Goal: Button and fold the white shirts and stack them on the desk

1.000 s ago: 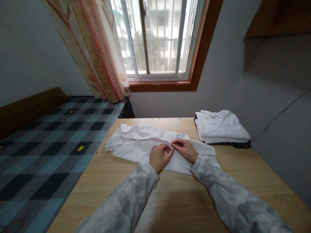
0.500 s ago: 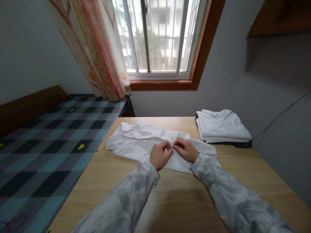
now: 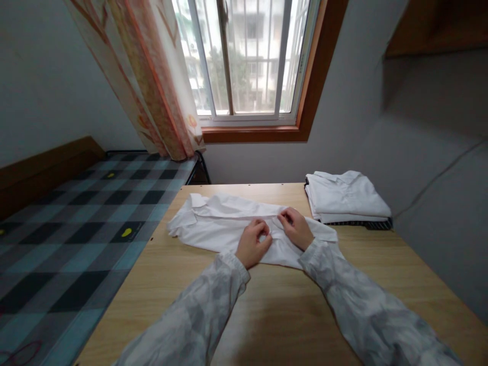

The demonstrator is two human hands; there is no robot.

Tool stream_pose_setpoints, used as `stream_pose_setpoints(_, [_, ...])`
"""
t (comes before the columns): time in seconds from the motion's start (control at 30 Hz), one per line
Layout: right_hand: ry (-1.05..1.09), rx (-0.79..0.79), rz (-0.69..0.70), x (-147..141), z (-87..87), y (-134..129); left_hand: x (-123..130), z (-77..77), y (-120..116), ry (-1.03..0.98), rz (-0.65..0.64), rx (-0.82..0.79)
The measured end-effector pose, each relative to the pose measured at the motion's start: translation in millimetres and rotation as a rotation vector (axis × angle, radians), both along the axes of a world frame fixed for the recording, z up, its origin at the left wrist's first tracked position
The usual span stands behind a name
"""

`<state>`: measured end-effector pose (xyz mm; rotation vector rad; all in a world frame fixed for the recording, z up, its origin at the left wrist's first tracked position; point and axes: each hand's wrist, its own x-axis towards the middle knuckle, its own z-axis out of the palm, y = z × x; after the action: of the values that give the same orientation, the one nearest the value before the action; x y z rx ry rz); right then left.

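Note:
A white shirt (image 3: 224, 223) lies folded lengthwise across the wooden table, its collar end to the left and its surface creased near my hands. My left hand (image 3: 254, 244) rests at the shirt's near middle, thumb and fingers curled into a ring and closed on the cloth. Slightly farther away and to the right, my right hand (image 3: 296, 229) pinches the shirt along its upper fold. A small gap separates the two hands. What lies under the fingertips is partly hidden.
A stack of folded white shirts (image 3: 345, 195), with dark striped cloth at its base, sits at the table's (image 3: 267, 325) back right. Left of the table is a bed with a checked cover (image 3: 95, 229). Behind are a curtain (image 3: 152, 76) and a barred window (image 3: 251, 61).
My right hand has moved up and to the right, away from my left hand; before, their fingertips met on the shirt. My left hand stays nearly in place.

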<state>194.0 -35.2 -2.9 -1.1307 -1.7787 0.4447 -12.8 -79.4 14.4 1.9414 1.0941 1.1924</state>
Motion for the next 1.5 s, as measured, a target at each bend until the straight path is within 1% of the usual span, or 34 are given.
stream_pose_setpoints(0.07, [-0.060, 0.055, -0.001, 11, 4.8, -7, -1, 0.2, 0, -0.052, 0.017, 0.014])
stream_pose_setpoints(0.2, [-0.350, 0.145, 0.138, 43, 9.8, -27, -1, -2.7, 0, -0.074, 0.030, -0.011])
stream_pose_setpoints(0.27, [-0.458, 0.173, 0.160, 60, 8.3, -35, -1, -4.1, 0, -0.062, 0.038, -0.025])
stream_pose_setpoints(0.37, [-0.499, 0.164, 0.132, 79, 3.6, -41, 0, -4.8, -1, -0.030, 0.058, -0.041])
stream_pose_setpoints(0.47, [-0.487, 0.135, 0.113, 86, 1.0, -40, 1, -4.1, -3, 0.032, 0.096, -0.021])
stream_pose_setpoints(0.6, [-0.489, 0.101, 0.156, 79, 3.0, -38, 4, -4.2, -3, 0.130, 0.141, 0.025])
stream_pose_setpoints(0.67, [-0.449, 0.089, 0.187, 74, 3.9, -38, 5, -4.3, -2, 0.159, 0.157, 0.043])
stream_pose_setpoints(0.73, [-0.384, 0.076, 0.190, 70, 2.7, -38, 6, -3.3, -2, 0.201, 0.181, 0.067])
stream_pose_setpoints(0.8, [-0.291, 0.045, 0.155, 66, -0.6, -37, 7, -0.6, -4, 0.260, 0.242, 0.130])
stream_pose_setpoints(0.87, [-0.166, 0.000, 0.102, 63, -4.8, -36, 11, 3.0, -11, 0.323, 0.319, 0.239])
stream_pose_setpoints(0.9, [-0.101, -0.023, 0.078, 61, -6.7, -36, 14, 4.5, -15, 0.350, 0.337, 0.291])
stream_pose_setpoints(0.93, [-0.042, -0.044, 0.061, 59, -8.3, -35, 18, 5.6, -20, 0.374, 0.327, 0.329])
stream_pose_setpoints(0.97, [0.005, -0.062, 0.054, 56, -9.4, -34, 22, 6.3, -25, 0.397, 0.292, 0.343])
stream_pose_setpoints(1.03, [0.059, -0.093, 0.071, 51, -10.5, -34, 32, 6.1, -33, 0.433, 0.201, 0.307])
stream_pose_setpoints(1.07, [0.076, -0.108, 0.085, 49, -10.6, -34, 36, 5.6, -35, 0.444, 0.175, 0.274])
stream_pose_setpoints(1.17, [0.119, -0.166, 0.145, 40, -11.0, -35, 42, 4.7, -35, 0.432, 0.176, 0.187])
stream_pose_setpoints(1.3, [0.173, -0.249, 0.225, 32, -12.7, -37, 40, 6.5, -30, 0.389, 0.133, 0.160])
stream_pose_setpoints(1.4, [0.193, -0.277, 0.245, 30, -13.1, -38, 37, 6.4, -27, 0.380, 0.109, 0.153])
stream_pose_setpoints(1.5, [0.182, -0.273, 0.255, 30, -10.8, -40, 36, 3.4, -25, 0.363, 0.098, 0.108])
